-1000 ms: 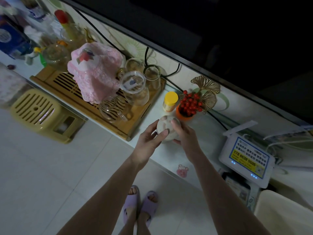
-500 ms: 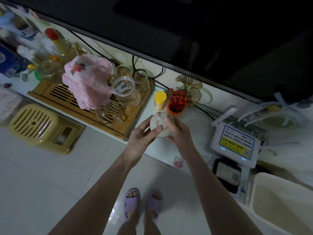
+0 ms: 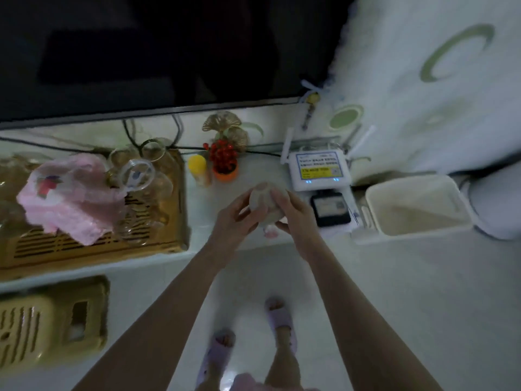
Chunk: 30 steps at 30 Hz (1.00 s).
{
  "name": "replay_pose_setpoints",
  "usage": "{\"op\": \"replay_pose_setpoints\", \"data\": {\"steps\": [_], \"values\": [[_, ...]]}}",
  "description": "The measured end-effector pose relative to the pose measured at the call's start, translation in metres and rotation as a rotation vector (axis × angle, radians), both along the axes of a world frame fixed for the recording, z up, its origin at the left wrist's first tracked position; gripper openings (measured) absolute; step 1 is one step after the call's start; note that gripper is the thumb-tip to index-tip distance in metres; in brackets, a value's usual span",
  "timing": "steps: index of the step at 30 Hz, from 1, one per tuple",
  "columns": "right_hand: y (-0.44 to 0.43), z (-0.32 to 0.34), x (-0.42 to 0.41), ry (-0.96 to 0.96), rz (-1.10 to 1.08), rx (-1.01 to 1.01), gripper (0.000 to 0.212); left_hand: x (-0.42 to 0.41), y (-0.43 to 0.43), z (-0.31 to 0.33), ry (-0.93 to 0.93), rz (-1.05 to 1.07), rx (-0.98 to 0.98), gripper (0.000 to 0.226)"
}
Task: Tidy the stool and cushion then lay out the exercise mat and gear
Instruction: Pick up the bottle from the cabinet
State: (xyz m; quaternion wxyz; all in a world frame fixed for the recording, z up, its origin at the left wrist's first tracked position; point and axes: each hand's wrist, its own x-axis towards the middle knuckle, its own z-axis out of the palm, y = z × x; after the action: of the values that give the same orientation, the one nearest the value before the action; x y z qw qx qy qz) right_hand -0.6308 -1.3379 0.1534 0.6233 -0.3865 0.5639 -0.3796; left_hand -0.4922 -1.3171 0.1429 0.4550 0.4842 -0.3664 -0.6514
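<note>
A small round cream-coloured object (image 3: 263, 201) sits between both my hands over the white counter (image 3: 253, 170). My left hand (image 3: 234, 221) cups its left side with curled fingers. My right hand (image 3: 293, 215) grips its right side, thumb on top. A yellow plastic stool (image 3: 50, 320) stands on the floor at the lower left, under the counter's edge. No cushion or exercise mat shows in this view.
A wooden tea tray (image 3: 112, 246) holds glassware and a pink cloth (image 3: 70, 193). A yellow-capped jar (image 3: 198, 170), a red berry ornament (image 3: 224, 159) and a white router (image 3: 318, 170) stand on the counter. A cream bin (image 3: 417, 204) is at right. A dark screen (image 3: 141, 52) hangs above.
The view has swung to the right and blurred. Both hands still hold the round object, now lifted slightly toward the router side of the counter.
</note>
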Motion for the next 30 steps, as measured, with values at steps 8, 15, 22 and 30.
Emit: {"op": "replay_pose_setpoints", "data": {"steps": [8,15,22,30], "values": [[0.115,0.014,-0.051,-0.051,-0.422,-0.022,0.014,-0.055,0.056,0.004,-0.008,-0.372,-0.052,0.029],[0.238,0.022,-0.113,-0.031,-0.792,-0.003,0.025,-0.142,0.133,0.004,0.049,-0.753,-0.006,0.031],[0.372,0.012,-0.157,-0.035,-1.091,0.006,0.024,-0.216,0.236,-0.001,0.018,-1.085,0.030,0.032],[0.511,-0.010,-0.187,-0.073,-1.302,0.019,0.025,-0.274,0.356,-0.021,-0.026,-1.322,0.064,0.032]]}}
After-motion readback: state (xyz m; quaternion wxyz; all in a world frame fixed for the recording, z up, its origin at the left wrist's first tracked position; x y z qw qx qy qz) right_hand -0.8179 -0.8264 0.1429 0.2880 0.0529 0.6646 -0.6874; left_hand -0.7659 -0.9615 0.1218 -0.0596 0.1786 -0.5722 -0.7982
